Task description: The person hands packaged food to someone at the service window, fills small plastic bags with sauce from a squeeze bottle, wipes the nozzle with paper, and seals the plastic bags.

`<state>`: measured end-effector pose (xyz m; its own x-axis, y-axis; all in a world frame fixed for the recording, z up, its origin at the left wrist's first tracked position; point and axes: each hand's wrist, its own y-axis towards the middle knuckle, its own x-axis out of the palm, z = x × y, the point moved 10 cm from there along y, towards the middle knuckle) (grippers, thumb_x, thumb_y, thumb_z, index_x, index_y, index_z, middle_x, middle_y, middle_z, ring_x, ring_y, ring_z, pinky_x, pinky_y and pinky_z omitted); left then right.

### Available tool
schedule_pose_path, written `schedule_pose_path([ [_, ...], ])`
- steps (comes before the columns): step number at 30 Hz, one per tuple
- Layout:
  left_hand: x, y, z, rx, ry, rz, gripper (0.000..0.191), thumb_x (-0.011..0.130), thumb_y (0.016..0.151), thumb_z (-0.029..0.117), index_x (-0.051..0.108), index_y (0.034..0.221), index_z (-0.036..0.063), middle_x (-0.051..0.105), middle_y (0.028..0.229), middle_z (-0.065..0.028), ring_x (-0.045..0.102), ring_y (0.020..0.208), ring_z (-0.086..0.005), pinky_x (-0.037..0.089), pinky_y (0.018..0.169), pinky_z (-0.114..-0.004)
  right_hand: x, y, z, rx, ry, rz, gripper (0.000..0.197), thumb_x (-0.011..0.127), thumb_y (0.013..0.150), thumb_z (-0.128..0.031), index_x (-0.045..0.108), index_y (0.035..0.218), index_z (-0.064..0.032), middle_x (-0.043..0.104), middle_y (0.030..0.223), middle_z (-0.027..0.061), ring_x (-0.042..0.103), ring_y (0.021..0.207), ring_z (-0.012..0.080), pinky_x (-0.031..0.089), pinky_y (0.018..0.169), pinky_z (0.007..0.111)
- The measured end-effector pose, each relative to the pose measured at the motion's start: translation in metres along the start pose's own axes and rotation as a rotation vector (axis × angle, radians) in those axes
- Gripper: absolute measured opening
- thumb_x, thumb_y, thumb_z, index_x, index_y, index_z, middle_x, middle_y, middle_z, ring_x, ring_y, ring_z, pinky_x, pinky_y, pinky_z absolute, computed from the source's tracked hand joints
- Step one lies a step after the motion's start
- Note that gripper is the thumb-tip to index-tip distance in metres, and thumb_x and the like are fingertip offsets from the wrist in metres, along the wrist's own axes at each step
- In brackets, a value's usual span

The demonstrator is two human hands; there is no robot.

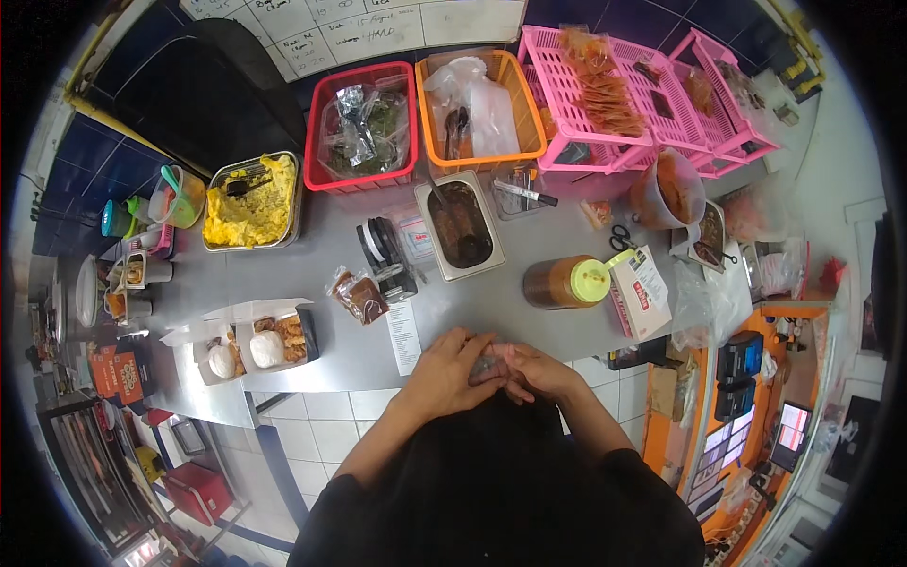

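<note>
Both my hands meet at the front edge of the steel counter [319,368]. My left hand [450,372] lies over a small clear plastic item [485,367], its fingers bent around it. My right hand [535,372] touches the same spot from the other side, and whether it grips the plastic cannot be told. Just left of the hands is a printed paper slip [404,337], with sauce packets [361,298] and a black tape dispenser [386,259] behind. Two open boxes with rice [268,349] and fried pieces stand farther left. A lidded sauce bottle [560,282] stands behind my right hand.
A steel pan of dark sauce [460,223] with a ladle and a tray of yellow food [251,202] stand behind. Red [361,181] and orange baskets [485,159] and pink racks [595,152] line the back. Scissors [621,239] and a carton [641,294] are at right.
</note>
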<state>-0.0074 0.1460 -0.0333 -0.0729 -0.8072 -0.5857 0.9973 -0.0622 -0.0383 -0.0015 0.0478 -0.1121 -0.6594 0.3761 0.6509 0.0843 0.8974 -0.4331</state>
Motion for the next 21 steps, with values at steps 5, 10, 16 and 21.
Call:
schedule_pose_path([
  [5, -0.005, 0.012, 0.017, 0.175, 0.186, 0.076, 0.06, 0.082, 0.074, 0.027, 0.062, 0.125, 0.0018, 0.061, 0.111, -0.0161, 0.062, 0.098, -0.0349, 0.051, 0.088, -0.045, -0.013, -0.009, -0.005, -0.048, -0.05, 0.139, 0.078, 0.036, 0.101, -0.063, 0.042, 0.145, 0.001, 0.071, 0.107, 0.0175, 0.042, 0.041, 0.0072, 0.042, 0.045, 0.023],
  [10, 0.008, 0.017, -0.006, 0.098, 0.105, 0.106, 0.056, 0.08, 0.078, 0.025, 0.063, 0.126, 0.0028, 0.065, 0.105, -0.0124, 0.062, 0.096, -0.0325, 0.05, 0.088, -0.043, -0.058, -0.03, -0.008, -0.308, -0.121, 0.52, 0.043, 0.046, 0.106, -0.038, 0.057, 0.124, -0.001, 0.068, 0.09, 0.0092, 0.048, 0.046, 0.0086, 0.044, 0.047, 0.024],
  [16, 0.036, 0.015, -0.079, -0.367, -0.969, 0.116, 0.049, 0.068, 0.091, 0.033, 0.061, 0.129, 0.0018, 0.063, 0.11, -0.0053, 0.059, 0.102, -0.0194, 0.046, 0.092, -0.038, -0.113, -0.118, -0.056, -0.987, -0.869, 1.51, 0.083, 0.093, 0.07, -0.02, 0.043, 0.133, 0.001, 0.062, 0.109, 0.0114, 0.062, 0.103, 0.0226, 0.05, 0.093, 0.035],
  [21, 0.046, 0.024, -0.063, -0.338, -1.377, 0.002, 0.06, 0.063, 0.093, 0.04, 0.054, 0.134, -0.0034, 0.062, 0.115, -0.0084, 0.058, 0.107, -0.0185, 0.044, 0.096, -0.035, -0.17, -0.062, -0.071, -0.917, -0.647, 1.226, 0.105, 0.098, 0.055, -0.02, 0.036, 0.138, 0.0012, 0.06, 0.118, 0.014, 0.06, 0.111, 0.0294, 0.046, 0.101, 0.043],
])
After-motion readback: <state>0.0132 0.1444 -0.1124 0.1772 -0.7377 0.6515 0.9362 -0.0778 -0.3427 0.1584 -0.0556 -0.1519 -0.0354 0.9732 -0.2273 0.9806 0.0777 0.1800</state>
